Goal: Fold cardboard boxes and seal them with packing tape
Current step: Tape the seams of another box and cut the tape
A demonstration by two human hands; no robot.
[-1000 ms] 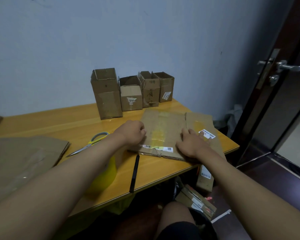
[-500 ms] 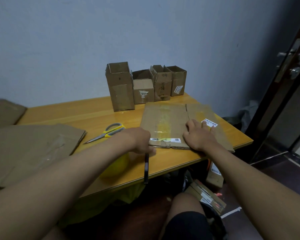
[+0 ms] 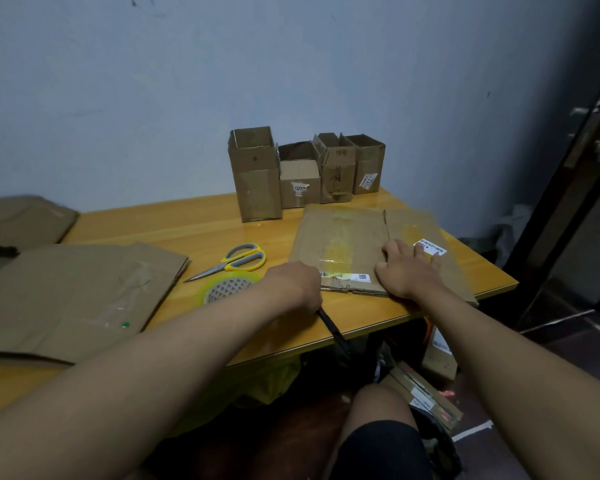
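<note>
We've got the flattened box (image 3: 343,251) lying flat on the table (image 3: 174,226), long axis running L-R. Right hand (image 3: 407,270) presses it, fingers spread flat, nothing held. Left hand (image 3: 297,284) at its near-left edge, curled round a black pen-like tool (image 3: 333,329). Tape roll (image 3: 227,289) sits just left of that.
</note>
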